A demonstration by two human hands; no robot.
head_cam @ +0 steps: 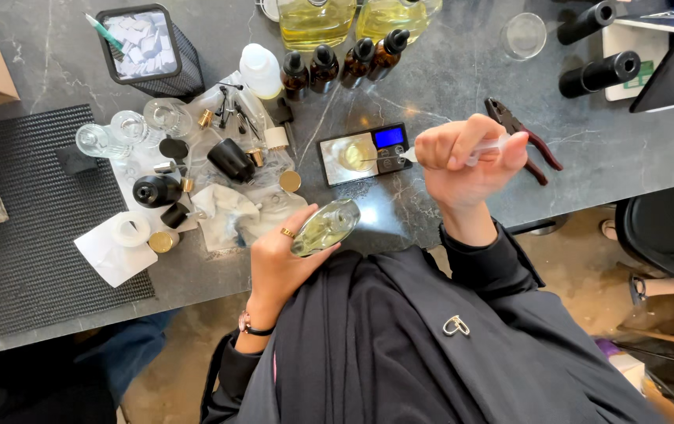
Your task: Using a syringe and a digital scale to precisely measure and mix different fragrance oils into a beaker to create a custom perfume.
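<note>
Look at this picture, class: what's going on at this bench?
A person at a dark stone counter holds a small clear bottle of pale yellow liquid tilted in the left hand. The right hand grips a clear syringe pointing at a small dish on a pocket scale. Amber dropper bottles stand behind it.

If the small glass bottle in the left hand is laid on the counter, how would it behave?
The glass bottle looks smooth and rounded, so it may roll. It holds pale liquid, so it is probably heavy for its size. Being glass, it is likely fragile on the stone counter.
</note>
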